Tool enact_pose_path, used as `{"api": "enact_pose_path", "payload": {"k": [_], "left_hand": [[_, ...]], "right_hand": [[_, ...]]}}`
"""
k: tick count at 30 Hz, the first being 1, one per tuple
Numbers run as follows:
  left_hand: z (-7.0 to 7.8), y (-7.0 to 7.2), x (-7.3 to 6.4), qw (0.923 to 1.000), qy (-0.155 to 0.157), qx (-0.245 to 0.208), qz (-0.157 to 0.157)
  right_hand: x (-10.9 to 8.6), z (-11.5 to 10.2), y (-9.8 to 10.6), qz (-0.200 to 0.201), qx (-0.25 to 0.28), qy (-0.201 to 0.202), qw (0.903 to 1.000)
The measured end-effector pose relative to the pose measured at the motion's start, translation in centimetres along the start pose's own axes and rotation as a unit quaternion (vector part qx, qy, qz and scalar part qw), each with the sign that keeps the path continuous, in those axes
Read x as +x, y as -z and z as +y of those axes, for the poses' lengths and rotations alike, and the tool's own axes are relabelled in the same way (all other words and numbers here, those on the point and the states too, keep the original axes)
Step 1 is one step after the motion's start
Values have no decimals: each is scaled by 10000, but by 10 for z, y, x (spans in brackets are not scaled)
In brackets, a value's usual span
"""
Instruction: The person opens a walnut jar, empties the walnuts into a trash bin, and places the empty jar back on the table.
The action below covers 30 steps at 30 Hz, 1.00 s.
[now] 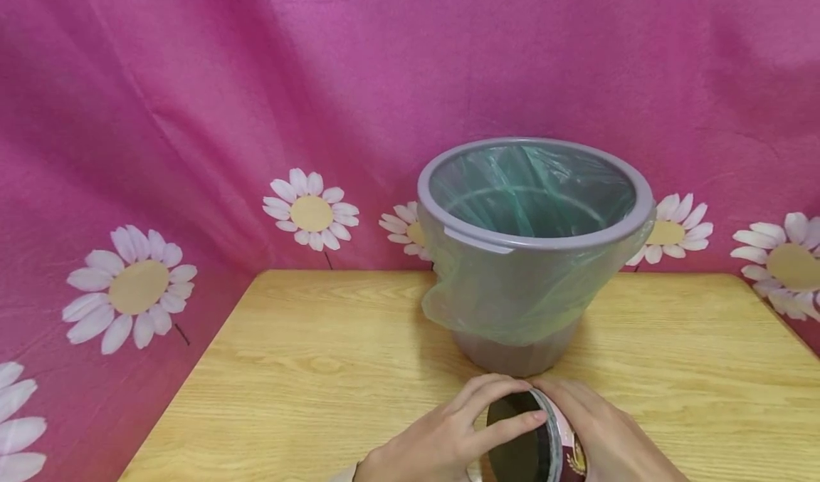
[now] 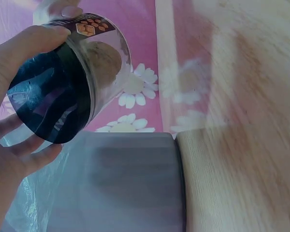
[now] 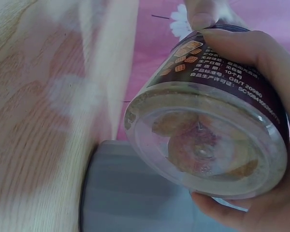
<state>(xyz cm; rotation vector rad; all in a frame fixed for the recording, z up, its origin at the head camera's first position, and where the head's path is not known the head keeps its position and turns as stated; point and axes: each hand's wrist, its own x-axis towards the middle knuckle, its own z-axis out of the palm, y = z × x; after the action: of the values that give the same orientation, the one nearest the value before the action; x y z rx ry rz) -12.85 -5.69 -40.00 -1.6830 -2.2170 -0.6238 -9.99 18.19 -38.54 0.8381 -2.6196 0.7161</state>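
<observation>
A clear plastic jar (image 3: 203,150) with a dark printed label lies tilted on its side between both hands, just in front of the bin. Round tan pieces, like biscuits, show through its base in the right wrist view. My left hand (image 1: 448,428) grips the glossy black lid (image 2: 50,96), its fingers and thumb spread around the edge. On the other side, my right hand (image 1: 605,425) holds the jar's body, thumb over the label (image 3: 217,63). The lid sits against the jar's mouth.
A grey waste bin (image 1: 534,242) stands on the wooden table (image 1: 307,368) beyond the hands. Its thin green liner (image 1: 506,304) is folded out over the rim. Behind the table hangs a pink cloth (image 1: 359,76) with daisies, which also covers the left side.
</observation>
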Motion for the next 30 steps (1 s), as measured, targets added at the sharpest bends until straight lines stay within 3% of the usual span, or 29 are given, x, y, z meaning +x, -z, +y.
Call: {"api": "enact_pose_path", "payload": {"k": [4,11,15,19,30], "left_hand": [[-1,0,2,9994,-219,235,106],[-2,2,0,9999,-119,17,120],[-1,1,-1,9997,-135,139,156],[0,0,-2,9993,-106,281,217],[2,0,-3,9995,180,53,243]], "right_hand": [[2,-2,4,-91,189,-225,9995],[2,-2,3,-194,143,-345,9991],[1,-1,1,-376,86,-440,9983],[0,2,0,-303,68,-281,9991],[-1,2,-1,-63,-21,-47,10000]]}}
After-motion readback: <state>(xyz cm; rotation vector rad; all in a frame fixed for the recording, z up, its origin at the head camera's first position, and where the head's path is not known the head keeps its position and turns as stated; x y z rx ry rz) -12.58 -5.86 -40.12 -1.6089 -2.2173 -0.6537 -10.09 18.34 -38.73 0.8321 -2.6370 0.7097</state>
